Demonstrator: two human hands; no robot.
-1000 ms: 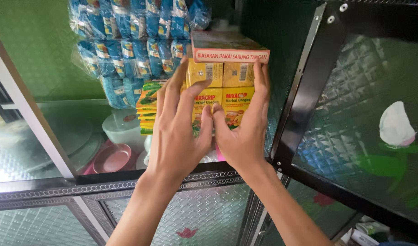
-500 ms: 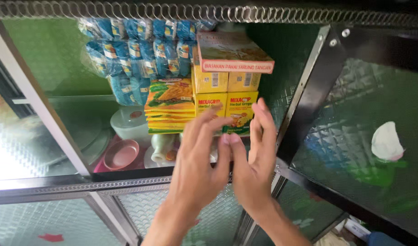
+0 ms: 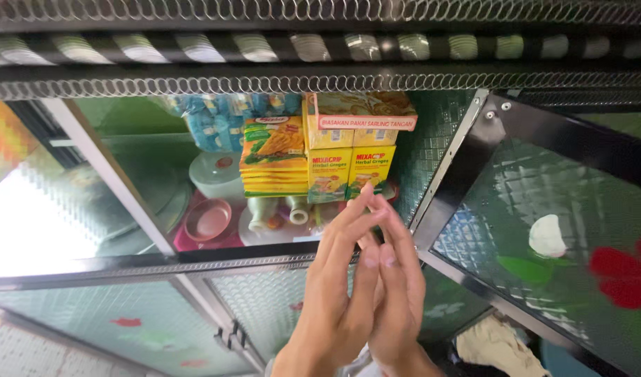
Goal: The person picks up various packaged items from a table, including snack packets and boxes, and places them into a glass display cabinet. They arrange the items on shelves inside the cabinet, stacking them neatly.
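My left hand (image 3: 334, 293) and my right hand (image 3: 397, 293) are raised together in front of an open cabinet, palms touching, fingers stretched upward, holding nothing. They are below and in front of the stacked yellow-green boxes (image 3: 348, 171) on the shelf, apart from them. A flat pink-edged box (image 3: 366, 112) lies on top of that stack. A pile of yellow packets (image 3: 273, 157) sits to the left of the boxes. Blue wrapped packs (image 3: 215, 122) stand behind.
The black-framed glass cabinet door (image 3: 543, 230) with flower stickers stands open at right. On the lower level sit a pink bowl (image 3: 207, 220), a white lidded container (image 3: 215, 174) and white cups (image 3: 278, 213). A wire-trimmed shelf edge (image 3: 320, 84) runs overhead.
Both hands have come off the yellow-green boxes and pulled back and down, closing together palm to palm. The view has tilted up, showing the shelf edge above.
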